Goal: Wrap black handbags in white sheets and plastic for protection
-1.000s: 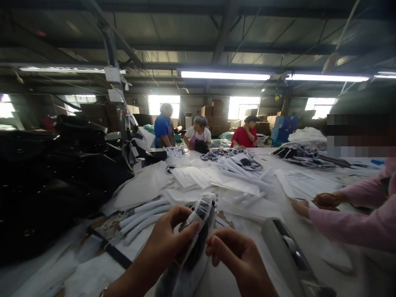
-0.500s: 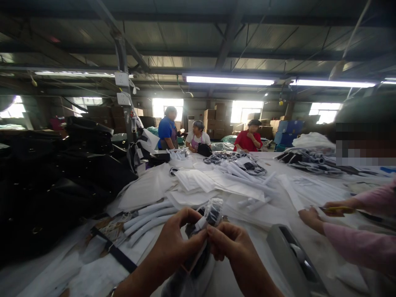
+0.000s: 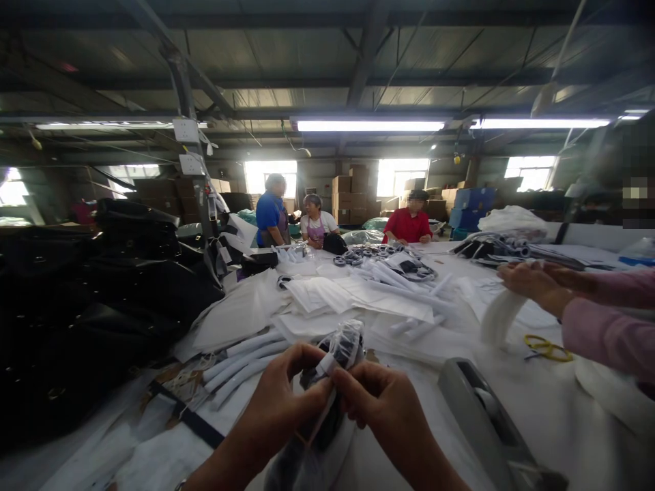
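Note:
A dark, strap-like bundle (image 3: 346,346) in clear plastic and white wrapping rises between my two hands at the front of the table. My left hand (image 3: 286,395) is closed around its left side, thumb pressed against a small white strip (image 3: 326,365) across it. At the strip's right end, my right hand (image 3: 381,402) pinches with thumb and forefinger; the bundle's lower part runs down below both hands. To the right of my right hand stands a grey tape dispenser (image 3: 486,416). White curved tubes (image 3: 250,361) lie left of my left hand.
Black bags (image 3: 92,300) are heaped at the left. White sheets (image 3: 353,296) cover the middle of the table. A co-worker's hands (image 3: 532,279) hold white material at the right, above yellow-handled scissors (image 3: 547,348). Several people sit or stand across the table.
My hands keep their grip on the bundle, with little movement. The co-worker at the right has put down the yellow-handled scissors and lifted white material. The view has shifted slightly.

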{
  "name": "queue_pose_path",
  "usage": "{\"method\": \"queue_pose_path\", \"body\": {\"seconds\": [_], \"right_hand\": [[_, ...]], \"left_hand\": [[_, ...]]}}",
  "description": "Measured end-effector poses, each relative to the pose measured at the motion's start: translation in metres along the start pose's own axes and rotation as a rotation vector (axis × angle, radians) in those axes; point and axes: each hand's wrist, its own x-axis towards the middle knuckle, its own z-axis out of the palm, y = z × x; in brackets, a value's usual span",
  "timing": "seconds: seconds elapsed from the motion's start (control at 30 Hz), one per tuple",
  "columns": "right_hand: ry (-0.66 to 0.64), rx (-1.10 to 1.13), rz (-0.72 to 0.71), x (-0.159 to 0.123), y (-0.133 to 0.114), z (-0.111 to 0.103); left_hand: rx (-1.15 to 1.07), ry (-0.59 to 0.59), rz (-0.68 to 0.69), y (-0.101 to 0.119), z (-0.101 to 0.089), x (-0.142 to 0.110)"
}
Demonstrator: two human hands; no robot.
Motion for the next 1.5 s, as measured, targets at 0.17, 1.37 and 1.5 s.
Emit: {"method": "queue_pose_path", "body": {"seconds": [0.17,1.37,1.5], "right_hand": [[-0.047,-0.003,0.058,0.003,0.004,-0.008],[-0.18,0.167,-0.07,0.027,0.042,0.006],[0.05,0.101,-0.095,0.012,0.041,0.0]], "left_hand": [[-0.037,-0.001,-0.02,0.003,0.003,-0.002],[-0.51,-0.192,-0.176,-0.002,-0.004,-0.006],[-0.468,-0.13,-0.204,-0.005,-0.007,-0.007]]}}
